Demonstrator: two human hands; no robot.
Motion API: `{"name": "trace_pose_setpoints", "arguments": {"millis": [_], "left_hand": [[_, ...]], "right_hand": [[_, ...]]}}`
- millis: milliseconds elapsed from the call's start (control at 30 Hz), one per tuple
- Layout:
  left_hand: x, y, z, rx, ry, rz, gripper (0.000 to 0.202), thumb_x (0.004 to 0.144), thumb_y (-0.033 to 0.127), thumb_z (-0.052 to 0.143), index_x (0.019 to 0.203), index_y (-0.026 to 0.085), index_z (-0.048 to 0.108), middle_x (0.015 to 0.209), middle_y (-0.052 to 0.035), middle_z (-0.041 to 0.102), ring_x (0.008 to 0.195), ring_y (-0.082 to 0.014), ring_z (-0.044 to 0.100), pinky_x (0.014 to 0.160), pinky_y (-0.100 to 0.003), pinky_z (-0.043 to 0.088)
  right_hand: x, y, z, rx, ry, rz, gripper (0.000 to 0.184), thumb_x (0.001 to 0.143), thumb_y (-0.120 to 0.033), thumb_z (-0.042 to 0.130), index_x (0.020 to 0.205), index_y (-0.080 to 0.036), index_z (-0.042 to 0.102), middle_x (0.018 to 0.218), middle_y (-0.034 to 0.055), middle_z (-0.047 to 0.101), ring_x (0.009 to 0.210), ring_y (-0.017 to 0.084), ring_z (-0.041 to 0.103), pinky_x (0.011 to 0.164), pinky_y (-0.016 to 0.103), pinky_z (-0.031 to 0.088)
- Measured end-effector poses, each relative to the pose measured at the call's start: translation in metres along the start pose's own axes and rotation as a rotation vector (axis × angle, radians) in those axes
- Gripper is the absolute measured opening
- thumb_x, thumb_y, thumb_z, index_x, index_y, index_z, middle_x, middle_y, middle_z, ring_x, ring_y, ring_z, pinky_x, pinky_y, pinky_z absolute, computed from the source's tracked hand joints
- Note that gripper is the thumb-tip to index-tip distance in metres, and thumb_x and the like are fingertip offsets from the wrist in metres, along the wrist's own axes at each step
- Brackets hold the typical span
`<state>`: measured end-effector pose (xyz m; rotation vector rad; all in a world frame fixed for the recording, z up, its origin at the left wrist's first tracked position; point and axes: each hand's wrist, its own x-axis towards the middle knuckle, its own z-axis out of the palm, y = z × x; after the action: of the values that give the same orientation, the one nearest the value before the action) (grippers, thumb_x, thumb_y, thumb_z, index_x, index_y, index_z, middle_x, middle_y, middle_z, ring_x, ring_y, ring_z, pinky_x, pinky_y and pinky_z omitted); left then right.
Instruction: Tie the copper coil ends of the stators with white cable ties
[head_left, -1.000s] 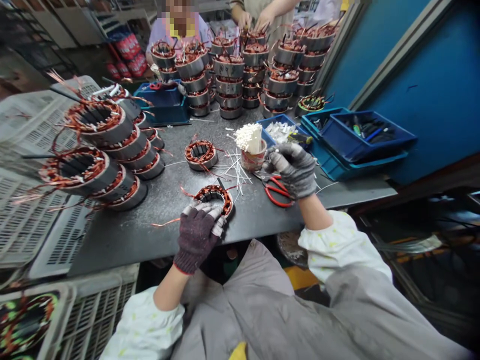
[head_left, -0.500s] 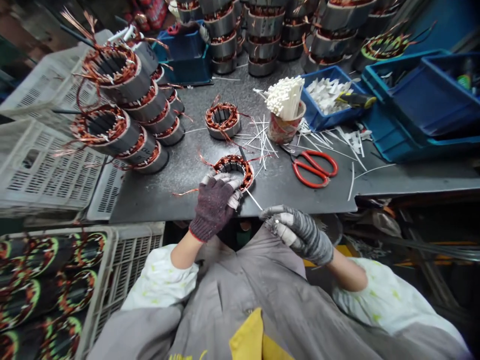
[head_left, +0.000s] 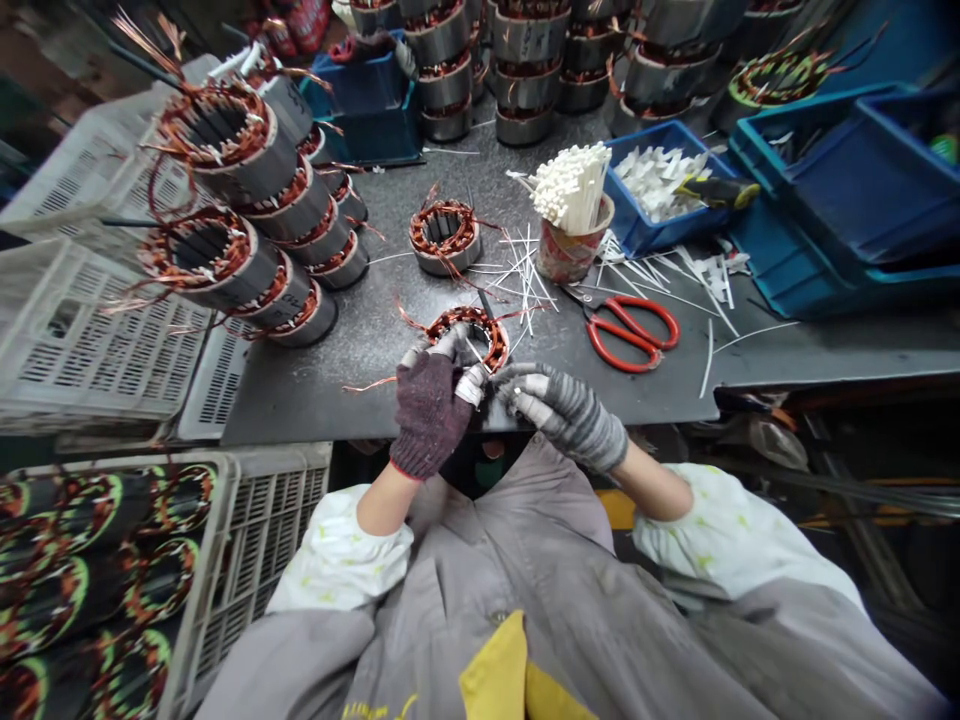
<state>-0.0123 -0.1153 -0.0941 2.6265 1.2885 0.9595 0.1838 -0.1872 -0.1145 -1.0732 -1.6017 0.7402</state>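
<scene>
A motor stator (head_left: 480,333) with copper windings lies at the near edge of the dark worktable (head_left: 360,345). My left hand (head_left: 431,400), in a dark knit glove, grips its near rim. My right hand (head_left: 559,405), in a grey striped glove, is pinched on a thin white sleeve stick whose tip reaches the stator beside my left fingers. Loose copper wire ends stick out to the stator's left.
A second stator (head_left: 444,236), a cup of white sticks (head_left: 571,205), scattered sticks and red scissors (head_left: 630,330) lie beyond. Stator stacks (head_left: 247,220) stand left and at the back. Blue bins (head_left: 840,200) sit right; white crates (head_left: 82,300) left, one (head_left: 97,580) holding stators.
My right hand went from the cup of sticks down to the table edge with a stick, then moved left up to the stator. My left hand stayed on the stator.
</scene>
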Motion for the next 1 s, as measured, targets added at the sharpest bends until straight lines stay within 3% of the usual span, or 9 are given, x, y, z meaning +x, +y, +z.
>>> {"name": "trace_pose_setpoints", "arguments": {"millis": [100,167,233,367,600,1000], "left_hand": [[0.001,0.003,0.004,-0.08,0.068,-0.07,0.035,0.097,0.038,0.06,0.128,0.02,0.064,0.125,-0.0094,0.074,0.12,-0.0262,0.065,0.108,-0.045,0.044],[0.002,0.005,0.005,-0.115,0.081,-0.013,0.024,0.098,0.035,0.059,0.117,0.024,0.07,0.114,-0.0049,0.077,0.115,-0.0234,0.067,0.109,-0.044,0.043],[0.003,0.006,0.004,-0.108,0.088,0.061,0.021,0.098,0.032,0.058,0.112,0.026,0.072,0.11,-0.0029,0.078,0.116,-0.0226,0.067,0.112,-0.045,0.039],[0.001,0.005,0.001,-0.042,0.063,0.146,0.029,0.097,0.029,0.055,0.121,0.026,0.07,0.114,-0.0036,0.078,0.124,-0.0241,0.063,0.119,-0.049,0.031],[-0.003,0.001,-0.004,-0.012,-0.045,0.172,0.029,0.097,0.033,0.056,0.122,0.028,0.07,0.111,-0.0035,0.079,0.122,-0.0255,0.065,0.117,-0.053,0.031],[-0.002,-0.002,-0.003,-0.045,-0.024,0.192,0.024,0.1,0.03,0.053,0.117,0.025,0.07,0.111,-0.0041,0.078,0.122,-0.0238,0.065,0.116,-0.051,0.035]], "right_hand": [[0.011,0.008,0.012,0.204,0.128,0.218,0.022,0.095,-0.042,0.064,0.1,-0.024,0.074,0.087,0.0037,0.075,0.082,0.019,0.072,0.078,0.034,0.06],[0.014,0.008,0.018,0.346,0.202,0.378,0.024,0.088,-0.046,0.071,0.095,-0.023,0.071,0.071,-0.0008,0.07,0.06,0.015,0.064,0.06,0.03,0.056],[0.016,0.005,0.02,0.417,0.225,0.435,0.028,0.083,-0.048,0.076,0.089,-0.022,0.068,0.065,-0.0032,0.065,0.052,0.012,0.057,0.053,0.027,0.051],[0.018,0.002,0.018,0.274,0.209,0.365,0.023,0.083,-0.044,0.074,0.086,-0.022,0.07,0.075,-0.0001,0.071,0.065,0.014,0.063,0.063,0.029,0.055],[0.026,0.012,0.011,-0.043,0.124,0.232,0.017,0.087,-0.035,0.066,0.093,-0.022,0.076,0.088,0.0046,0.078,0.079,0.02,0.071,0.077,0.034,0.058],[0.029,0.01,0.006,-0.05,0.076,0.179,0.015,0.088,-0.033,0.065,0.091,-0.022,0.076,0.084,0.0028,0.078,0.075,0.019,0.071,0.072,0.031,0.058]]}}
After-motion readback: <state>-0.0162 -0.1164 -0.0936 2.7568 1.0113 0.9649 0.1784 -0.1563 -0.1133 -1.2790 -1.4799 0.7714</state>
